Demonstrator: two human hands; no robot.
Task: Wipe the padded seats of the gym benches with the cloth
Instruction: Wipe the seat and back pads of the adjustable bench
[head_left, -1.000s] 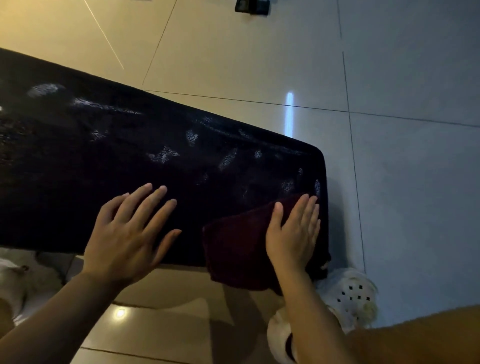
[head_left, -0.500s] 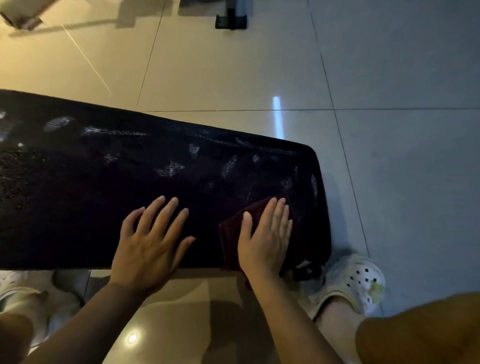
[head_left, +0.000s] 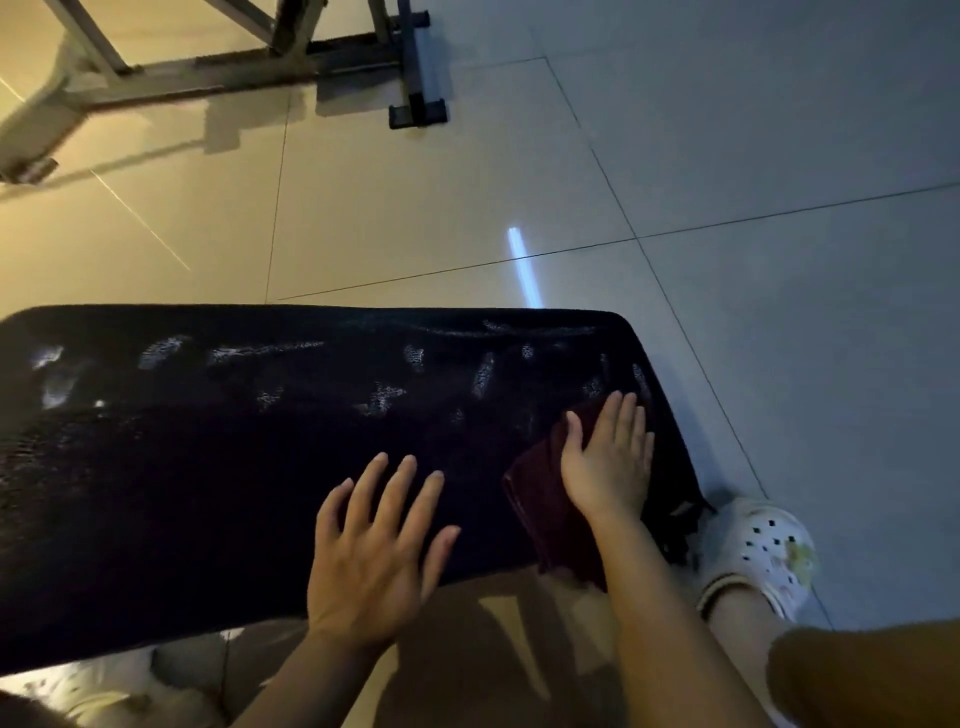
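The tiled floor (head_left: 727, 182) is seen wide and bare to the far side and to the right, so plenty of room is offered there; at the far left a grey metal frame (head_left: 218, 67) is planted, well apart from the action. The black padded seat (head_left: 208, 467) is stretched across from the left edge to its rounded right end, and pale smears are scattered along its far half, not yet dealt with, it would seem. The dark red cloth (head_left: 540, 499) is laid at the right end of the seat, its near part hanging past the near edge. It is pressed flat under the right hand (head_left: 610, 462), fingers straight and together, nothing gripped. The left hand (head_left: 371, 551) is spread flat on the pad just left of it, fingers splayed, empty, used as a brace.

The risks from here: the cloth is only pinned by a flat palm, so a quick stroke may leave it bunched or let the hanging part drag it off the near edge. The right end of the seat lies just beside the fingertips; a push that way could carry hand and cloth over the corner. A white clog (head_left: 753, 551) is parked on the floor just beside that near right corner, where a dropped cloth would likely land
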